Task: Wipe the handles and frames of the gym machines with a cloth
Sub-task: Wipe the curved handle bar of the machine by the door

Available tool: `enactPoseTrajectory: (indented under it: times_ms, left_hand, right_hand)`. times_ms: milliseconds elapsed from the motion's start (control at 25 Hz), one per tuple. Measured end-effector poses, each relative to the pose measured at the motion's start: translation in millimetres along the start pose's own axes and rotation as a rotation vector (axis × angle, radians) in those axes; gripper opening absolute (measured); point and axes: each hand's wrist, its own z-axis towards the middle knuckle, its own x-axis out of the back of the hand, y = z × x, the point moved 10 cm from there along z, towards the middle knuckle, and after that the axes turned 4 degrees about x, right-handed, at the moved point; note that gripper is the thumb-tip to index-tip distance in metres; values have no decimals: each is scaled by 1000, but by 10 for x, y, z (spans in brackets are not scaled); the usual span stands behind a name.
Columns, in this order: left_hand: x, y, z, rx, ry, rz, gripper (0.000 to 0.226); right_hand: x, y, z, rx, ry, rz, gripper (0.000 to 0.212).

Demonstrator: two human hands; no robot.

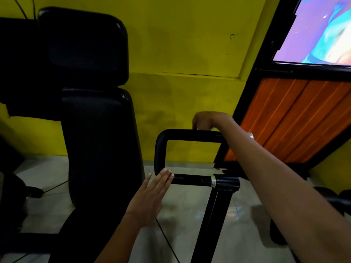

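At the centre of the frame we see the black loop handle (190, 158). Our left hand (152, 194) lies flat, fingers straight, touching its lower bar; our right hand (204, 120) grips the top bar — no cloth visible to us.

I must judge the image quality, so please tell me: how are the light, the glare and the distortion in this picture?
Head view: dim and uneven, the black seat pads lose nearly all detail; small glare spots on the glossy handle and floor; the poster is overexposed; wide-angle bending tilts the door frame at right.
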Motion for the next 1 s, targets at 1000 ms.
enactPoseTrajectory:
  times_ms: [1000]
  left_hand:
    - [-96,-58,44,-35,-63,-102,98]
  right_hand:
    - [157,-598,-103,350,764,529,27]
